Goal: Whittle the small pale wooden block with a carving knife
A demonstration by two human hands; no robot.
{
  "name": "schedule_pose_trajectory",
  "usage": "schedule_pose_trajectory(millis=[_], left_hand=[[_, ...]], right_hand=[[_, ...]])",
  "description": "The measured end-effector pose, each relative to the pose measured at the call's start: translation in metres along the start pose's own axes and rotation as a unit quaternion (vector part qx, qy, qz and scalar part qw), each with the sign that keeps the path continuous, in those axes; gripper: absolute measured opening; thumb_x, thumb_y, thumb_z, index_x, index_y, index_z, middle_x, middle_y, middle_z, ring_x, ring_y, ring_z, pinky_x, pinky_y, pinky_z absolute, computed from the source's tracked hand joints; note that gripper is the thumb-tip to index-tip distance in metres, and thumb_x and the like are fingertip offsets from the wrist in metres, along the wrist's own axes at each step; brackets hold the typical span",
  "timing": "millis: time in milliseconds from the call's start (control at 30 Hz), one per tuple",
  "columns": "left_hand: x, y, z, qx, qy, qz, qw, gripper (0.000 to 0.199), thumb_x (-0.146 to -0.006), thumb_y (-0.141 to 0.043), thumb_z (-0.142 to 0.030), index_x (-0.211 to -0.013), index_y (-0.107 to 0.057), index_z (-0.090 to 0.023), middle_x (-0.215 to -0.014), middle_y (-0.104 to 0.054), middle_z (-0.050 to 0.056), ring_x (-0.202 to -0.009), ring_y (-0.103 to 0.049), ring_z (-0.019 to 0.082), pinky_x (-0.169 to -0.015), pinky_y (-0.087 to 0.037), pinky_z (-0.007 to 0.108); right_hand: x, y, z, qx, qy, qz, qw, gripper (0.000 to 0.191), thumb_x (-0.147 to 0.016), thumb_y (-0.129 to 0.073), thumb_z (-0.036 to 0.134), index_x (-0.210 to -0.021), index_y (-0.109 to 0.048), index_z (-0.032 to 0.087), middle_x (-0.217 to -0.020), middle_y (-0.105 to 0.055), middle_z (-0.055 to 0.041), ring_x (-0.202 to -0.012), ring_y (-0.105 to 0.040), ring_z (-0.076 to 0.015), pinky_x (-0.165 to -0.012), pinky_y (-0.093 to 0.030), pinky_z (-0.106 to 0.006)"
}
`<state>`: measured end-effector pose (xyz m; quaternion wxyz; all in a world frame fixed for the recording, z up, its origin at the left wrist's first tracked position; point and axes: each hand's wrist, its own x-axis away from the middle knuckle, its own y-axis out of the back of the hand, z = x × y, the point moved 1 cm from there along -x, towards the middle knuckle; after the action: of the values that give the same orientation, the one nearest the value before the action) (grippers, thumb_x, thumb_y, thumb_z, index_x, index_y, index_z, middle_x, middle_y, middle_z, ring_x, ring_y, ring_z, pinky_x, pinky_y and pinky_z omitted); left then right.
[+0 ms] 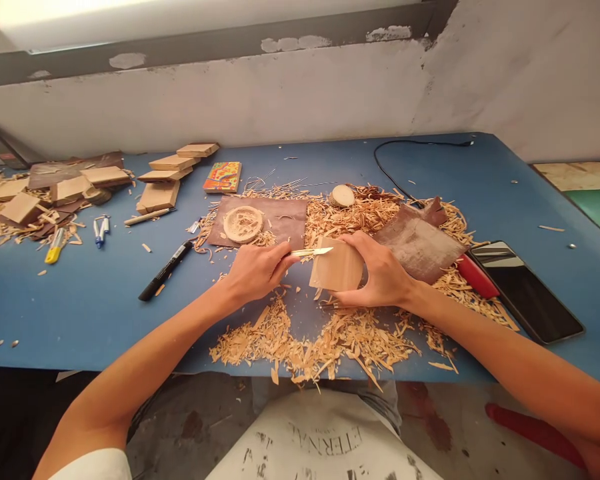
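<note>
My left hand (263, 268) is closed round the handle of a slim carving knife (316, 252), whose pale blade points right and lies over the upper left part of a wooden block (337, 267). On the block's right side, my right hand (377, 270) grips it between the thumb and the fingers, tilted a little above the table. Behind my left hand, a round carved wooden piece (243, 224) rests on a brown leather sheet (293, 223). A small round wood slice (342, 196) sits on shavings behind the block.
Wood shavings (300, 347) spread over the blue table (105, 327). A phone (530, 293) and a red object (477, 277) lie right; a black marker (165, 270), yellow cutter (55, 247), stacked wood blocks (160, 195) and a painted tile (223, 177) are left.
</note>
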<state>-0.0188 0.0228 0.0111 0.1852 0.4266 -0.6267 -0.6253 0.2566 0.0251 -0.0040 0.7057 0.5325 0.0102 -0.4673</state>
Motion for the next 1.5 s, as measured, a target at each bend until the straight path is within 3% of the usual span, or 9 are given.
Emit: schedule_pose_trajectory(millis=[267,367,433,467,567,600,767,933,1500], left_hand=[[-0.002,0.002,-0.001,-0.050,0.030,0.004,0.998,0.049,-0.110,-0.032,-0.049,-0.086,-0.062,-0.019,-0.066,-0.068,0.002,-0.049,-0.051,0.014,-0.053,-0.018,0.031],[-0.004,0.010,0.013,-0.067,0.078,0.004,0.995,0.048,-0.109,-0.034,-0.050,-0.087,-0.064,-0.020,-0.065,-0.067,0.004,-0.051,-0.052,0.015,-0.054,-0.019,0.031],[-0.004,0.018,0.028,-0.088,0.173,-0.063,0.979,0.047,-0.108,-0.038,-0.049,-0.084,-0.064,-0.019,-0.059,-0.062,0.003,-0.048,-0.048,0.016,-0.053,-0.020,0.031],[-0.003,0.021,0.034,-0.085,0.190,-0.093,0.974,0.044,-0.108,-0.039,-0.048,-0.086,-0.064,-0.019,-0.060,-0.062,0.003,-0.049,-0.049,0.016,-0.054,-0.022,0.031],[0.000,0.022,0.041,-0.065,0.139,-0.098,0.983,0.045,-0.109,-0.033,-0.046,-0.088,-0.062,-0.019,-0.061,-0.061,0.002,-0.052,-0.051,0.016,-0.055,-0.024,0.031],[0.000,0.020,0.039,-0.048,0.093,-0.072,0.992,0.046,-0.110,-0.032,-0.046,-0.085,-0.060,-0.019,-0.061,-0.060,0.002,-0.052,-0.050,0.015,-0.054,-0.024,0.031],[0.006,0.013,0.023,0.032,0.017,-0.050,0.998,0.046,-0.110,-0.031,-0.044,-0.078,-0.053,-0.020,-0.059,-0.058,0.000,-0.049,-0.047,0.013,-0.053,-0.028,0.029],[0.012,0.006,0.006,0.092,-0.099,0.042,0.990,0.043,-0.111,-0.028,-0.043,-0.089,-0.056,-0.019,-0.064,-0.064,0.000,-0.050,-0.052,0.013,-0.051,-0.032,0.028],[0.013,-0.004,0.007,0.008,-0.122,0.082,0.989,0.049,-0.112,-0.019,-0.043,-0.084,-0.052,-0.020,-0.063,-0.064,0.001,-0.047,-0.049,0.013,-0.047,-0.023,0.032]], right_hand=[[-0.006,0.000,0.000,0.001,-0.021,-0.008,1.000,0.084,-0.066,-0.085,0.049,-0.134,-0.044,0.022,-0.118,-0.064,-0.0126,-0.103,-0.066,-0.0320,-0.085,-0.058,-0.049],[-0.003,0.001,0.003,0.004,-0.010,0.000,1.000,0.084,-0.066,-0.085,0.049,-0.134,-0.044,0.021,-0.119,-0.064,-0.0133,-0.103,-0.066,-0.0322,-0.085,-0.059,-0.049],[0.001,0.001,0.006,-0.005,0.019,0.020,1.000,0.086,-0.065,-0.084,0.048,-0.135,-0.042,0.020,-0.118,-0.064,-0.0142,-0.101,-0.067,-0.0318,-0.083,-0.060,-0.048],[0.003,0.001,0.008,-0.010,0.032,0.031,0.999,0.086,-0.065,-0.083,0.047,-0.136,-0.042,0.020,-0.117,-0.064,-0.0143,-0.099,-0.067,-0.0314,-0.081,-0.060,-0.047],[0.005,0.001,0.009,-0.012,0.045,0.034,0.998,0.086,-0.067,-0.082,0.047,-0.137,-0.041,0.019,-0.116,-0.065,-0.0151,-0.100,-0.068,-0.0318,-0.082,-0.060,-0.047],[0.005,0.001,0.008,-0.009,0.046,0.028,0.998,0.087,-0.067,-0.082,0.048,-0.138,-0.041,0.019,-0.118,-0.064,-0.0160,-0.102,-0.068,-0.0327,-0.084,-0.060,-0.048],[0.006,0.000,0.001,0.002,0.041,0.023,0.999,0.092,-0.066,-0.083,0.050,-0.141,-0.040,0.018,-0.126,-0.063,-0.0195,-0.112,-0.066,-0.0367,-0.091,-0.058,-0.053],[0.008,-0.002,0.000,-0.003,0.026,0.039,0.999,0.091,-0.065,-0.084,0.047,-0.141,-0.039,0.020,-0.125,-0.064,-0.0164,-0.110,-0.066,-0.0352,-0.091,-0.059,-0.052],[0.007,0.000,0.006,-0.018,0.051,0.063,0.997,0.080,-0.069,-0.078,0.042,-0.136,-0.041,0.018,-0.118,-0.065,-0.0165,-0.102,-0.067,-0.0332,-0.084,-0.058,-0.048]])
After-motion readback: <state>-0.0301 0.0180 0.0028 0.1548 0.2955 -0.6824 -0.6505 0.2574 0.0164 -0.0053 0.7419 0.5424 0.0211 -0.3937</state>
